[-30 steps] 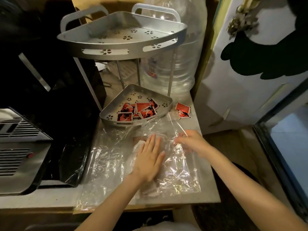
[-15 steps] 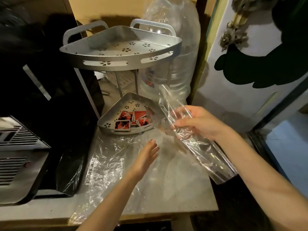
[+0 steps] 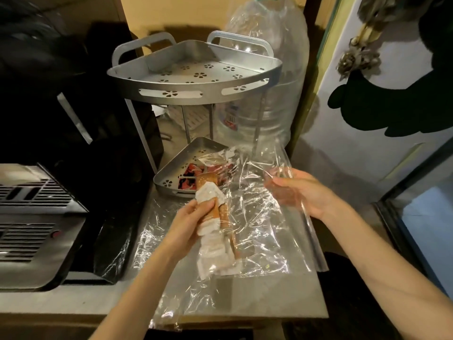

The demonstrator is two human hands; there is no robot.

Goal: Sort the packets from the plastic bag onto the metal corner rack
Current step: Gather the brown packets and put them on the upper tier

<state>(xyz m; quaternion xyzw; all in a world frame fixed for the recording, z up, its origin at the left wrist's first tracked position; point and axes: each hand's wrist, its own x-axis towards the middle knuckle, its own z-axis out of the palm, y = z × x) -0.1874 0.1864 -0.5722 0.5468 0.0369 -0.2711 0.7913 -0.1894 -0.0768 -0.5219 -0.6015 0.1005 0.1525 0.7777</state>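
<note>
**Packets drawn from the bag, lower shelf part filled**

Nearest the camera, at lower centre of the frame, a grey counter (image 3: 269, 298) carries a spread sheet of clear film (image 3: 157, 244). Above it, at centre, the left hand (image 3: 188, 222) is closed around a strip of white and orange packets (image 3: 213, 231); the strip's upper end stands above the fingers and its lower end hangs toward the counter, apparently inside the clear bag (image 3: 269, 217). At centre right the right hand (image 3: 299, 192) pinches the bag's upper edge, fingers curled shut on the plastic, holding it up and open.

The step in hand is judged to be extraction: freeing the strip from the bag. The next move would call for pulling the strip clear of the plastic, then carrying it up and back to the rack (image 3: 196, 89).

Behind the hands, the rack's lower shelf (image 3: 169, 177) rests on the counter and holds red packets (image 3: 190, 173); the bag's edge partly covers them. Its upper shelf (image 3: 203, 69), at upper centre, shows only its perforated floor.

Farther back, a large clear water bottle (image 3: 269, 69) stands just behind the rack. A dark appliance (image 3: 31, 217) fills the left of the frame; a pale door (image 3: 367, 119) with a dark shape on it occupies the right. The lighting is dim and warm.
</note>
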